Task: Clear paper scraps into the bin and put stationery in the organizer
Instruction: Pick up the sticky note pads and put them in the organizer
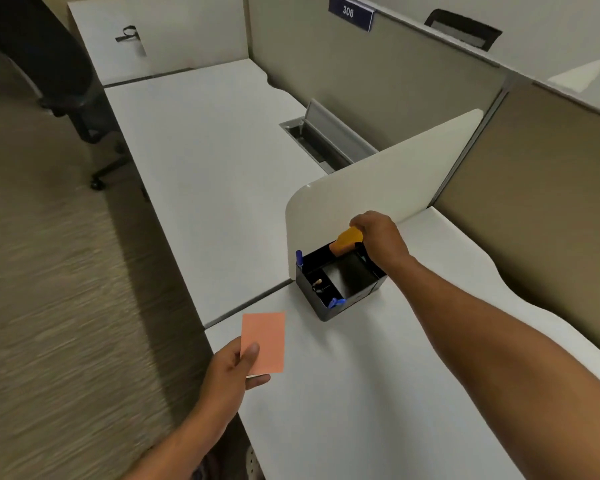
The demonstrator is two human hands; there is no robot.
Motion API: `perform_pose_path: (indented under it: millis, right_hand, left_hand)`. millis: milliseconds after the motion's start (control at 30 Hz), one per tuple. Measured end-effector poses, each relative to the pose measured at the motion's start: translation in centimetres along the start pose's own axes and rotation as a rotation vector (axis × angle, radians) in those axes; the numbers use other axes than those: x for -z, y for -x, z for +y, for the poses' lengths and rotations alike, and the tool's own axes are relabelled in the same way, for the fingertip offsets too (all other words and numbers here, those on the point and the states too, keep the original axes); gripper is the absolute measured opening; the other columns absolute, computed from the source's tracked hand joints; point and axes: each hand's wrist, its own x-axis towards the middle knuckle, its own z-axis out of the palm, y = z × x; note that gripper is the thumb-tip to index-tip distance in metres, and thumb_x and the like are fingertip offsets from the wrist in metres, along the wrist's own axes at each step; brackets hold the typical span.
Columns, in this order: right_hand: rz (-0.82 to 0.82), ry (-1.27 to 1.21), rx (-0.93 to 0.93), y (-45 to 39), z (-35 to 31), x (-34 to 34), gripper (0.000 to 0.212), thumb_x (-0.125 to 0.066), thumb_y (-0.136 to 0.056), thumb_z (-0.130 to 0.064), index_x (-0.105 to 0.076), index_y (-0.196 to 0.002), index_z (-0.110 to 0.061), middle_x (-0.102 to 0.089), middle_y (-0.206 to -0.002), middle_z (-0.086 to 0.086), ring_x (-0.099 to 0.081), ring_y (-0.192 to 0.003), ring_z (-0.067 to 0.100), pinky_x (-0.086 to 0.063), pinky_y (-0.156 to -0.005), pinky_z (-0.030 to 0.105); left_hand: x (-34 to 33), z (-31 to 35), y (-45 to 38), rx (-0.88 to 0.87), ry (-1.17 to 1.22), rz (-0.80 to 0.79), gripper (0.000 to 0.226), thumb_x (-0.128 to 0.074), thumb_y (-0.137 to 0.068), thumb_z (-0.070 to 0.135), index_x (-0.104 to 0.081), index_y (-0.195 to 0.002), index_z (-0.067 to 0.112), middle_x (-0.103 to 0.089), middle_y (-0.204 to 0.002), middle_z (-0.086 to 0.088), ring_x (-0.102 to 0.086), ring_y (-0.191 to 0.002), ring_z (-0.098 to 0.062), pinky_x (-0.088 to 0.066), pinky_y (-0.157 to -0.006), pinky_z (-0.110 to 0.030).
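Note:
A black desk organizer [357,296] stands on the white desk [361,393] against a white divider panel. Blue pens stick out of its left compartments, one [299,258] at the back corner and another [336,302] at the front. My right hand [378,237] hovers over the organizer's back edge, shut on a yellow-orange object [346,240] whose lower end dips into the back compartment. My left hand [234,368] is at the desk's left edge and pinches an orange-pink paper note [264,341] between thumb and fingers, holding it flat above the desk.
The white divider panel [378,181] rises behind the organizer. A neighbouring desk [201,161] with an open metal cable tray [312,136] lies beyond. A black office chair [66,84] stands on the carpet at far left. No bin is in view.

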Motion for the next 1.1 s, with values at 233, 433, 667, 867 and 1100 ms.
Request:
perform_pose_path:
  millis: [233, 433, 667, 867, 1100]
  right_hand:
    - [-0.089, 0.140, -0.004, -1.7, 1.1, -2.6, 0.044, -0.055, -0.093, 0.007, -0.070, -0.129, -0.011, -0.067, -0.128, 0.015, -0.061, -0.119, 0.034, -0.050, -0.102, 0.040]
    - [-0.127, 0.224, 0.016, -0.1, 1.8, -3.0, 0.060, -0.045, -0.095, 0.009, -0.057, -0.147, -0.018, -0.059, -0.145, 0.013, -0.055, -0.130, 0.031, -0.045, -0.111, 0.037]
    - [0.153, -0.129, 0.103, 7.0, -3.1, -3.1, 0.025, -0.053, -0.100, -0.004, -0.071, -0.115, -0.010, -0.070, -0.114, 0.007, -0.067, -0.106, 0.025, -0.056, -0.086, 0.030]
    - [-0.097, -0.286, 0.301, 16.1, -4.8, -5.8, 0.034, -0.053, -0.108, -0.030, -0.056, -0.141, -0.028, -0.063, -0.134, -0.008, -0.059, -0.116, 0.004, -0.043, -0.094, 0.005]
    - [-0.038, -0.369, 0.224, 14.4, -3.0, -2.9, 0.024, -0.062, -0.097, -0.006, -0.072, -0.116, -0.015, -0.072, -0.108, -0.001, -0.065, -0.096, 0.005, -0.047, -0.084, 0.005]
  left_hand:
    - [-0.4, -0.8, -0.4, 0.024, 0.017, -0.008, 0.031, -0.063, -0.093, 0.039, -0.071, -0.119, 0.026, -0.079, -0.110, 0.000, -0.076, -0.104, -0.022, -0.065, -0.078, -0.037]
    - [-0.8, -0.2, -1.2, 0.015, 0.029, -0.015, 0.021, -0.060, -0.102, 0.028, -0.072, -0.119, 0.025, -0.079, -0.109, 0.001, -0.076, -0.103, -0.018, -0.065, -0.077, -0.035]
    - [-2.8, 1.2, -1.4, -0.028, 0.018, -0.061, 0.018, -0.058, -0.104, 0.023, -0.072, -0.114, 0.027, -0.079, -0.108, 0.006, -0.076, -0.101, -0.014, -0.065, -0.075, -0.030]
    - [-5.9, 1.5, -0.7, -0.077, -0.121, -0.122, 0.026, -0.059, -0.102, 0.033, -0.071, -0.122, 0.019, -0.074, -0.117, -0.005, -0.072, -0.108, -0.025, -0.064, -0.089, -0.043]
    - [-7.5, 1.7, -0.4, -0.104, -0.128, -0.113, 0.032, -0.065, -0.099, 0.029, -0.062, -0.130, 0.022, -0.069, -0.120, 0.000, -0.075, -0.105, -0.022, -0.064, -0.089, -0.035]
